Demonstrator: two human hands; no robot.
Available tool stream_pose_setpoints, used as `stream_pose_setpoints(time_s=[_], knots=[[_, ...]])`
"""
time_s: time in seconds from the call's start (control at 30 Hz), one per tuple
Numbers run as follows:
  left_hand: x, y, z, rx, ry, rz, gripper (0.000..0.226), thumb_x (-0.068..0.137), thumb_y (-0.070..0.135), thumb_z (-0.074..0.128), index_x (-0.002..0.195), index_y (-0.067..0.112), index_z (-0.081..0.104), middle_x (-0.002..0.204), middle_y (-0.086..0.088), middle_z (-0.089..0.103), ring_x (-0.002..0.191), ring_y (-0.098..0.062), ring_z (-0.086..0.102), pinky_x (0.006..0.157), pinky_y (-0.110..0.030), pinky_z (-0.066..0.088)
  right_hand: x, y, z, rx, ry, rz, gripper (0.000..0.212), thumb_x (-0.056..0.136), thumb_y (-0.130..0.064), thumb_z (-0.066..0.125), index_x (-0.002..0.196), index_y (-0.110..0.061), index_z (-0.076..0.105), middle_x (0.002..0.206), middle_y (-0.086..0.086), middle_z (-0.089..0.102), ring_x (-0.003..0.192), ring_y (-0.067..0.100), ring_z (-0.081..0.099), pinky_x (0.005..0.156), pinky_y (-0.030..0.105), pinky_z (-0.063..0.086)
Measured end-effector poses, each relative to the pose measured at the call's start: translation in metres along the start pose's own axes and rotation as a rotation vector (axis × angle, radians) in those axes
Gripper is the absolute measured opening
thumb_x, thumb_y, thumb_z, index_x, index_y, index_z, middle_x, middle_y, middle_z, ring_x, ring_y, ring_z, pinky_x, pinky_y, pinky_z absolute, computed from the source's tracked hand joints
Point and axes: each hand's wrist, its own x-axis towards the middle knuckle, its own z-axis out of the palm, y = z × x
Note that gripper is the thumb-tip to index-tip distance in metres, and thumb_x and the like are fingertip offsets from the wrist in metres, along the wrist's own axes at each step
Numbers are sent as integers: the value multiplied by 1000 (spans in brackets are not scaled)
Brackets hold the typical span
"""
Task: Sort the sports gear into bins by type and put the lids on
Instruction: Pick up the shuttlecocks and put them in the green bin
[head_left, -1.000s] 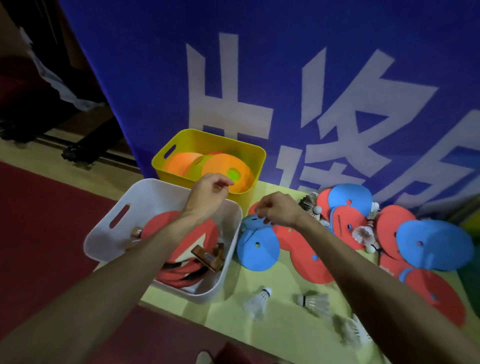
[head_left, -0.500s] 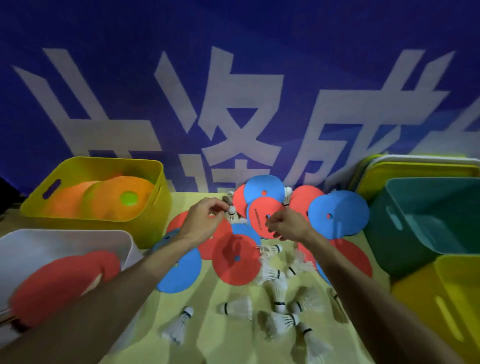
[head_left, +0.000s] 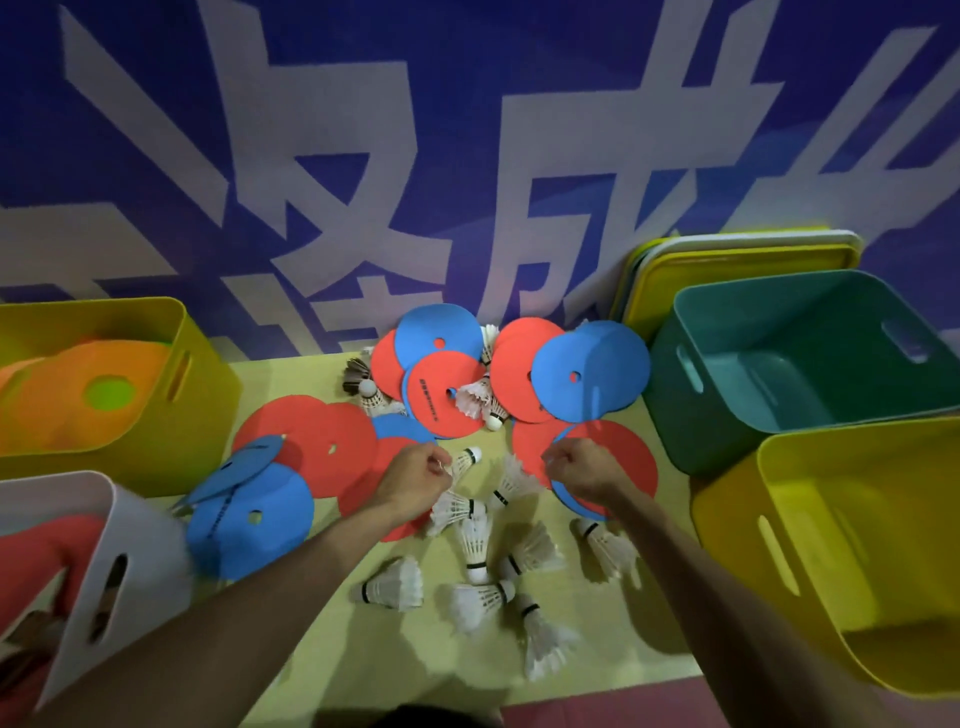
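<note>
Pinches the feathers of a shuttlecock (head_left: 466, 461) in the left hand (head_left: 415, 480), just right of the knuckles above the table (head_left: 415, 670), long axis running up and right, cork end away from the hand. Curls the right hand (head_left: 584, 467) beside a second shuttlecock (head_left: 511, 480), grip impossible to tell, nearer the teal bin (head_left: 675, 426). Shows both hands lower than half a second ago, off the discs (head_left: 311, 441) and at the shuttlecock pile (head_left: 478, 545).

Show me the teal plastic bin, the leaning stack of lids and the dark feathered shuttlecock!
Teal plastic bin (head_left: 696, 431), head view, outer left wall.
Leaning stack of lids (head_left: 660, 291), head view, front yellow lid's face.
Dark feathered shuttlecock (head_left: 356, 371), head view, feather skirt.
</note>
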Motion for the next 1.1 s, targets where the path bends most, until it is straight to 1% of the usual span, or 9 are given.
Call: stream_pose_setpoints(time_s=[0.07,0.17,0.23,0.4,0.5,0.6,0.77,0.87,1.1], knots=[[-1,-8,11,-18,41,-102,27,83,9,62,111,8,61,118,-10,60,103,-23,59,88,-32,49,4,6,12,-27,-25,24,34,87,-21,63,120,-10,63,126,9,62,118,27,56,95,30,40],[-5,-14,24,-75,75,-253,30,84,9,63,113,7,57,103,-10,61,86,-25,61,69,-29,47,12,12,32,-27,-62,23,41,88,-25,63,125,-8,57,125,12,61,116,27,56,91,28,41],[-5,-18,31,-104,88,-295,33,81,7,65,114,6,57,102,-14,66,83,-25,62,67,-29,46,15,13,45,-33,-63,26,42,88,-28,63,125,-8,56,122,14,62,114,29,56,91,30,41],[-7,-20,41,-135,112,-330,34,79,-3,65,112,2,58,95,-18,67,80,-21,60,70,-28,47,15,12,61,-81,52,24,25,89,-23,60,107,-7,68,110,16,68,107,32,61,89,35,45],[-4,-19,39,-169,123,-360,29,80,-3,64,108,2,63,102,-19,68,82,-23,61,72,-28,48,14,13,62,-70,103,50,23,90,-23,54,100,-9,70,106,17,69,103,34,62,83,37,48],[-5,-19,30,-221,147,-401,24,81,-4,64,104,-1,65,95,-18,68,77,-21,59,67,-25,45,11,11,59,-34,135,48,21,90,-25,55,98,-13,70,101,15,71,98,33,65,80,37,52],[-9,-17,13,-292,184,-362,21,84,-2,61,104,1,66,92,-12,65,78,-21,58,65,-26,46,4,-2,53,23,204,9,20,91,-26,54,94,-14,70,94,14,72,92,33,65,76,38,53],[-10,-17,0,-357,200,-324,20,83,-2,60,102,3,66,90,-10,66,77,-22,61,74,-32,54,-3,-12,47,-4,238,-42,21,92,-25,52,91,-11,68,88,17,70,86,35,63,69,35,47],[-23,-17,-31,-536,199,-262,19,84,-5,58,97,6,65,75,-4,63,58,-16,58,63,-30,55,-23,-50,29,-61,316,-64,17,89,-20,55,81,-11,67,80,17,69,82,37,64,69,37,48]])
